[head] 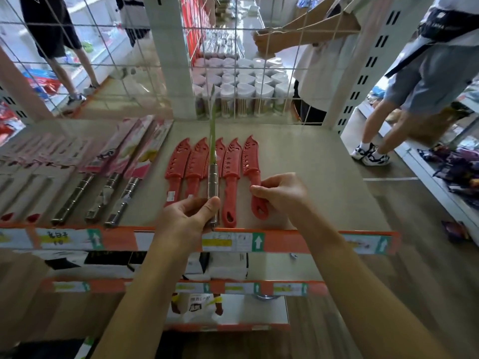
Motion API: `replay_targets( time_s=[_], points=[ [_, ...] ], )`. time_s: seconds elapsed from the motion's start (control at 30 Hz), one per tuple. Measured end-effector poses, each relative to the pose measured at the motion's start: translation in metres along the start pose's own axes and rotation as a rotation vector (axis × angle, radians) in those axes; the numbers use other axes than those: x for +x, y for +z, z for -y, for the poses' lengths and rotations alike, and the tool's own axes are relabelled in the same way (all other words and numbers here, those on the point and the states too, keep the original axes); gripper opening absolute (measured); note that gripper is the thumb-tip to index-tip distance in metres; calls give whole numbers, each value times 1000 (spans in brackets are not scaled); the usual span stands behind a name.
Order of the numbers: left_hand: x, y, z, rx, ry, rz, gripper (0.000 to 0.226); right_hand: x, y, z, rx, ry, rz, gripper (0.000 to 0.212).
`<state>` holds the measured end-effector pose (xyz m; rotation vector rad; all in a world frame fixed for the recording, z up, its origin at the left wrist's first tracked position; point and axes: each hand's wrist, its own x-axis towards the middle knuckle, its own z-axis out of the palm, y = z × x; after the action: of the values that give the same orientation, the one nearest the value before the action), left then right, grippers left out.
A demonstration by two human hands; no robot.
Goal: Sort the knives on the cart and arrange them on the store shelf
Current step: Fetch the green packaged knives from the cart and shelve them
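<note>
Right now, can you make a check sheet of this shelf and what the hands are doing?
Surface: beige shelf, orange label strip along its front.
Job's things: five red sheathed knives in a row; packaged steel-handled knives left of them.
Clutter: nothing seen.
Grippers: left hand grips a steel-handled knife raised over the row; right hand holds the rightmost red knife by its handle.
Cables: nothing seen.
Surroundings: wire grid behind, jars beyond it, people standing nearby.

White-capped jars (pixel 248 84) stacked at twelve o'clock behind wire grid (pixel 103 47); cardboard sheet (pixel 318 24) at one; bystander's sneakers (pixel 370 154) at two.
</note>
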<state>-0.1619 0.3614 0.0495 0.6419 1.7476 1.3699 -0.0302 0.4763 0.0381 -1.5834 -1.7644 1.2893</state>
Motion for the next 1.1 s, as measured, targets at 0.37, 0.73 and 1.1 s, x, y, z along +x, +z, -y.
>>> replay_targets(
  time_s=[0.37,0.73,1.1],
  points=[
    [3,-1,1,3,-20,31,17,-16,3,1,-209,-118,-4,24],
    [-4,1,-5,-185,-127,305,14,-37,-1,15,-15,-289,-23,26],
    [-11,19,-14,-248,-128,527,24,-44,-20,13,84,-268,-92,15]
  ],
)
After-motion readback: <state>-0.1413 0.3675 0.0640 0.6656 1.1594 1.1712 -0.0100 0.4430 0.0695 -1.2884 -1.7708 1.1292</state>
